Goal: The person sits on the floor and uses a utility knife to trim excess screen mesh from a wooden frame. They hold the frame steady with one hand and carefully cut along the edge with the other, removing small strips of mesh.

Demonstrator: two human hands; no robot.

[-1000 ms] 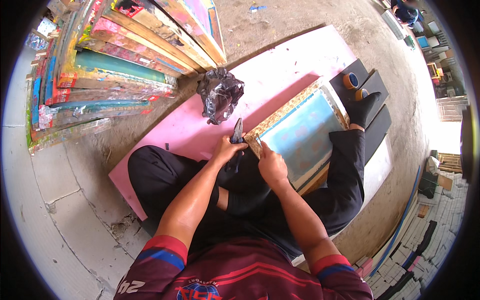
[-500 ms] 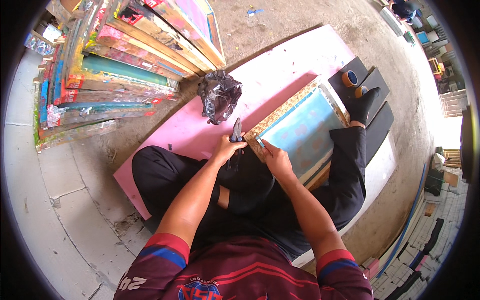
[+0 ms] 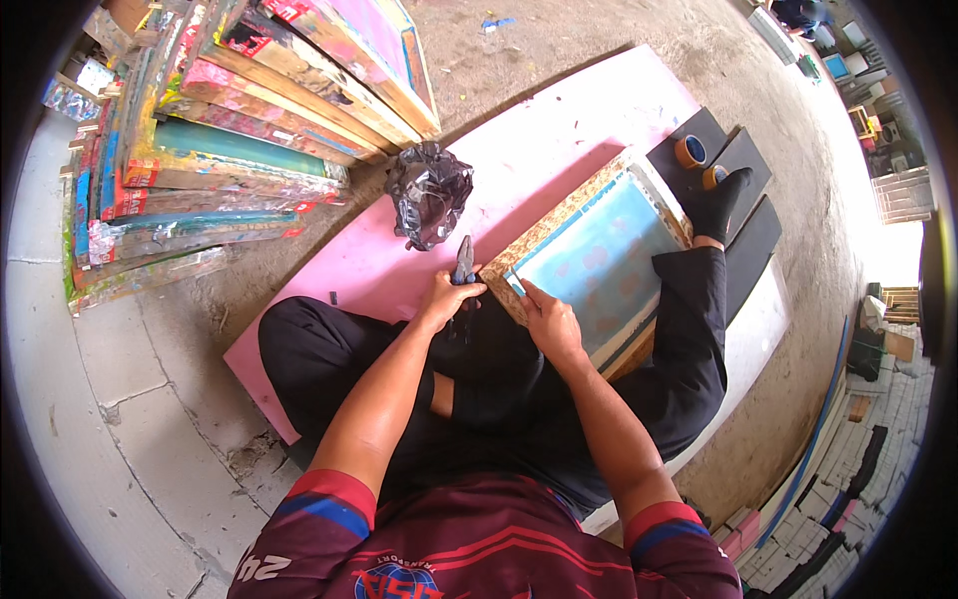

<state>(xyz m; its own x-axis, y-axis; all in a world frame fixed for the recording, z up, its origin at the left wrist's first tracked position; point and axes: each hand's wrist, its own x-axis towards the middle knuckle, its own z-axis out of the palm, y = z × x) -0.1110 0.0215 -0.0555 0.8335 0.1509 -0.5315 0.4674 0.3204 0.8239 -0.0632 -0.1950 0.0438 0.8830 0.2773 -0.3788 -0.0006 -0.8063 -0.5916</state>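
Observation:
A wooden screen-printing frame with blue mesh leans across my lap, tilted, its far end near my black-socked foot. My left hand is closed round a pair of pliers, jaws pointing away from me, just left of the frame's near corner. My right hand is closed on the frame's near side, thumb and forefinger at the inner corner by the mesh. Whether a small piece is also pinched there is hidden by the fingers.
A crumpled black plastic bag sits on the pink board beyond my left hand. Several paint-stained frames stand stacked at the far left. Two rolls of tape lie by my foot on dark panels.
The whole view has shifted slightly. Both hands keep nearly the same place on the pliers and the frame.

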